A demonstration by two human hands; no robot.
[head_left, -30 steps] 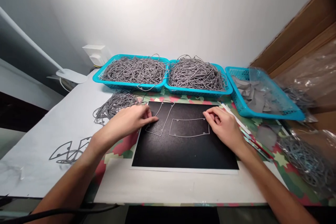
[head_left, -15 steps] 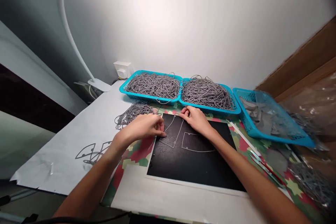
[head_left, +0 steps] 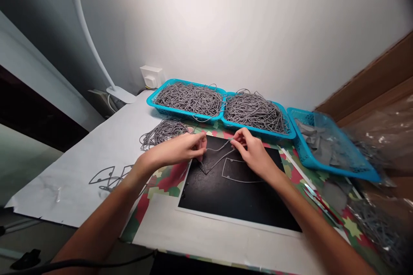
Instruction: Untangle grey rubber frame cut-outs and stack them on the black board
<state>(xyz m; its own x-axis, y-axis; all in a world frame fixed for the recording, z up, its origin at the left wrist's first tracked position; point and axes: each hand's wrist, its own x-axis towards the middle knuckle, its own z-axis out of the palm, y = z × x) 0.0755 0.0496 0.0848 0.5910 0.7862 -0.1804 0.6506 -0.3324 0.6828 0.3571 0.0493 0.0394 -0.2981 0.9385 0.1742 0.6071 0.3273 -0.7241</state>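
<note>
Over a black mat (head_left: 238, 206), a thin grey rubber-like frame (head_left: 222, 159) is stretched between my two hands. My left hand (head_left: 192, 148) pinches its left side, fingers closed. With thumb and fingertips my right hand (head_left: 250, 148) grips its upper right corner. The frame's lower corner points down toward the mat. Beside it, under my right wrist, a second thin grey frame (head_left: 240, 181) lies flat on the mat, its right end hidden. A heap of similar grey pieces (head_left: 164, 132) lies just behind my left hand.
Two blue baskets (head_left: 180, 114) full of tangled grey pieces stand against the wall. At right are another blue basket (head_left: 338, 172) with flat grey scraps, red-handled tweezers or snips (head_left: 322, 204) and a clear bag (head_left: 383, 227). Loose grey frames (head_left: 103, 174) lie on white paper at left.
The frame held in my hands has come up off the mat and its sides have bent. My right hand has shifted slightly right. The view has tilted down a little.
</note>
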